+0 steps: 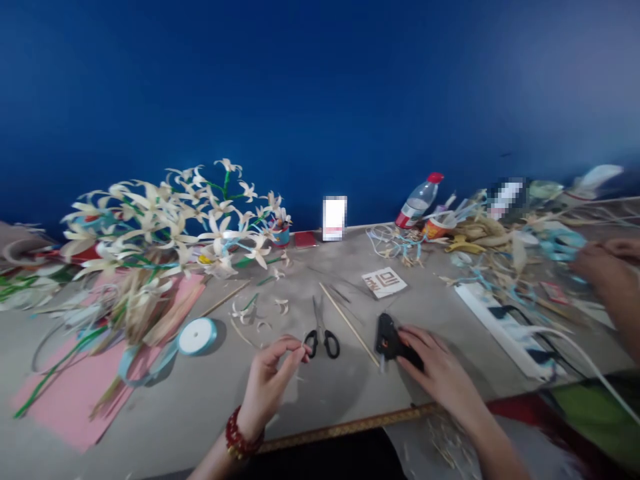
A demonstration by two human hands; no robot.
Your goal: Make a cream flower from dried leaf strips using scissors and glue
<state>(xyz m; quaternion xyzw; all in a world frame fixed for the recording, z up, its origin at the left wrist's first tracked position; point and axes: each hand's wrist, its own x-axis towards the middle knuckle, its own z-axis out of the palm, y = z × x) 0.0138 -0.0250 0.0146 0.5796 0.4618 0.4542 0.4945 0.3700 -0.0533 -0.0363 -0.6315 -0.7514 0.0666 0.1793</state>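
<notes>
My right hand (440,363) is wrapped round the handle of a black hot glue gun (387,337), which lies low over the table. My left hand (275,373), with a red bead bracelet (239,433) at the wrist, is closed in a pinch. What the fingertips hold is too small to make out. Just beyond them lie black-handled scissors (323,333), blades slightly apart and pointing away. A thin wooden stick (350,325) rests between the scissors and the glue gun. Small pale petals (281,307) are scattered past my left hand.
Pale handmade flowers (180,220) crowd the left back. Pink paper (75,407) and a blue ribbon roll (197,335) lie at left. A white power strip (505,333) stands at right, near another person's hand (600,267). A bottle (419,201) leans at the back.
</notes>
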